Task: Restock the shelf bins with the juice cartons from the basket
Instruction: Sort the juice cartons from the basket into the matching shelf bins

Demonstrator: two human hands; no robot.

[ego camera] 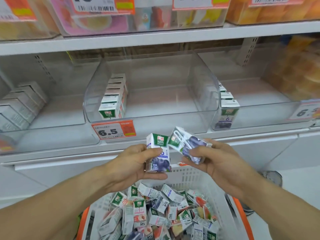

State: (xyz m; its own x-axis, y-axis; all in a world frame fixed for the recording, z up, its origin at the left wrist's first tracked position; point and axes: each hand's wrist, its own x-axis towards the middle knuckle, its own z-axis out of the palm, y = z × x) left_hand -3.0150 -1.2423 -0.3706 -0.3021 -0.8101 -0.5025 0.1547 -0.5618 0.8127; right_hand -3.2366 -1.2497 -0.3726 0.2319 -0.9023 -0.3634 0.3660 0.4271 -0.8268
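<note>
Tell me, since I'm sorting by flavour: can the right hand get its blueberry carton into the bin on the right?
Probably yes. The right hand holds a blueberry carton below the right bin, whose open top has nothing blocking it.

left hand (133, 163): fingers curled, gripping | right hand (216, 160): fingers curled, gripping

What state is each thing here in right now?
Left hand: holds a blueberry carton upright.
Right hand: holds a second blueberry carton, tilted.
Middle bin: mostly bare, one row of cartons at its left.
Basket: piled with loose cartons.
</note>
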